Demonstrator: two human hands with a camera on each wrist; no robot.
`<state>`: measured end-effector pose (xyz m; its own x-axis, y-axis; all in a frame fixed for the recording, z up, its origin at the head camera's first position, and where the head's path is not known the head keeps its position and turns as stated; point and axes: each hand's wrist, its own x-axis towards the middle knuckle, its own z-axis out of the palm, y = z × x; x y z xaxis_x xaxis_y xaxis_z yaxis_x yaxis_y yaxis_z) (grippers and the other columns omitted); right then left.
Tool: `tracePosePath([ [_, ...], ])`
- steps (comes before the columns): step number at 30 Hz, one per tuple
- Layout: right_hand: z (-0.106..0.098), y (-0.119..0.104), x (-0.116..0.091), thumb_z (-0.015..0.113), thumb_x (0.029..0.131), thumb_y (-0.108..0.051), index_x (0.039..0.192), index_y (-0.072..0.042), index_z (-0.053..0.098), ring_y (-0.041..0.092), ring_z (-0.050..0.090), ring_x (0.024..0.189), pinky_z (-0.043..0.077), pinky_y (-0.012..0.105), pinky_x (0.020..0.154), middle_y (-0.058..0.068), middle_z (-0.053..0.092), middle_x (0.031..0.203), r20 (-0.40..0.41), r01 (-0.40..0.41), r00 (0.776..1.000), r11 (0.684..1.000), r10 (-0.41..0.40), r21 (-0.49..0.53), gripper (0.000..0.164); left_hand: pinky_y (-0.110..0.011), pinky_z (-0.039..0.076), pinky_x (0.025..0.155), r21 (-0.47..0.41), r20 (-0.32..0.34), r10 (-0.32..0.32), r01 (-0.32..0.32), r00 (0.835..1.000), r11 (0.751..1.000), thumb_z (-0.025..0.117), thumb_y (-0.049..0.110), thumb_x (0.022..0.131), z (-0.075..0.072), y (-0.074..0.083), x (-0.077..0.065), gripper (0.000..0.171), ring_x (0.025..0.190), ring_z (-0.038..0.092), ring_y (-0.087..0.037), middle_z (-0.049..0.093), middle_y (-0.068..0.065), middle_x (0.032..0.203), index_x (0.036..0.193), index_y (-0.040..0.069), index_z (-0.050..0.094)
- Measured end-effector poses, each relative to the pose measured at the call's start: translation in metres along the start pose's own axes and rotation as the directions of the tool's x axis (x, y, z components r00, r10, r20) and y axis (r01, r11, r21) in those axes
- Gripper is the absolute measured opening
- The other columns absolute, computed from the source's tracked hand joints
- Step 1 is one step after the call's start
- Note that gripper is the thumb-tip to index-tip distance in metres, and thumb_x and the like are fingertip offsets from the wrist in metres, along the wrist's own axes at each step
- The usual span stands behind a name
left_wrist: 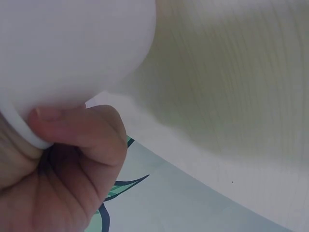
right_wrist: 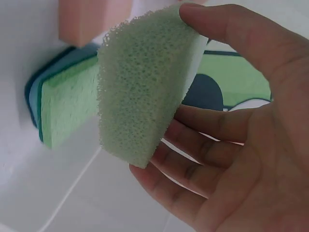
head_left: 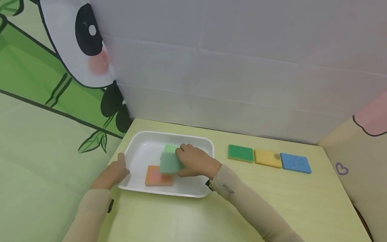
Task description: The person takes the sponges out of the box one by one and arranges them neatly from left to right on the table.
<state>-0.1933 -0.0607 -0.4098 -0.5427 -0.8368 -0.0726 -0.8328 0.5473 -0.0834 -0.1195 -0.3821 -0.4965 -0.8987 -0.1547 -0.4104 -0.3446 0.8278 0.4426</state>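
Note:
A white tray (head_left: 140,153) lies at the left of the table. My left hand (head_left: 112,172) grips its left rim; the left wrist view shows the thumb curled over the edge. In my right hand (head_left: 196,162), between thumb and fingers, is a pale green porous sponge (right_wrist: 140,82), held above the tray. Inside the tray, a light green sponge (right_wrist: 72,99) has a darker green layer, with something blue behind it. An orange-pink sponge (head_left: 151,179) lies nearer the front of the tray. The held sponge partly covers both in the head view.
Right of the tray, a green sponge (head_left: 240,153), a yellow sponge (head_left: 266,158) with a dark spot, and a blue sponge (head_left: 295,163) lie in a row on the pale yellow table (head_left: 242,188). A white wall sheet (head_left: 242,84) stands behind the table.

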Motion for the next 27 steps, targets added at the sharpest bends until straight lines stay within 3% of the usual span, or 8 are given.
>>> tracePosePath([
  [6, -0.006, 0.020, -0.022, 0.077, 0.080, -0.038, 0.123, -0.003, 0.058, 0.018, 0.051, 0.091, 0.048, 0.031, 0.078, 0.003, 0.055, 0.105, -0.017, -0.032, 0.999, 0.999, 0.033, 0.026, 0.059, -0.049, 0.050, 0.073, 0.002, -0.014, 0.029, -0.029, 0.999, 1.000, 0.052, 0.007, 0.095, -0.001, -0.002, 0.000, 0.056, 0.080, 0.061, -0.033, 0.057, -0.033, 0.097, 0.132, -0.010, 0.013],
  [16, -0.004, 0.056, -0.053, 0.081, 0.078, -0.037, 0.130, -0.001, 0.056, 0.023, 0.055, 0.098, 0.051, 0.035, 0.080, 0.009, 0.057, 0.115, -0.056, -0.088, 0.994, 0.991, 0.094, 0.098, 0.068, -0.049, 0.050, 0.072, 0.016, -0.010, 0.041, -0.041, 0.999, 0.999, 0.051, 0.007, 0.096, -0.001, -0.002, 0.001, 0.056, 0.079, 0.061, -0.033, 0.057, -0.034, 0.095, 0.131, -0.011, 0.011],
  [27, 0.001, 0.096, -0.096, 0.081, 0.077, -0.029, 0.130, 0.003, 0.055, 0.025, 0.053, 0.100, 0.050, 0.037, 0.083, 0.011, 0.056, 0.116, -0.078, -0.152, 0.982, 0.968, 0.170, 0.200, 0.067, -0.048, 0.049, 0.073, 0.021, 0.001, 0.041, -0.041, 0.999, 0.999, 0.051, 0.008, 0.095, -0.002, -0.002, 0.002, 0.060, 0.078, 0.060, -0.032, 0.057, -0.033, 0.096, 0.133, -0.012, 0.009],
])
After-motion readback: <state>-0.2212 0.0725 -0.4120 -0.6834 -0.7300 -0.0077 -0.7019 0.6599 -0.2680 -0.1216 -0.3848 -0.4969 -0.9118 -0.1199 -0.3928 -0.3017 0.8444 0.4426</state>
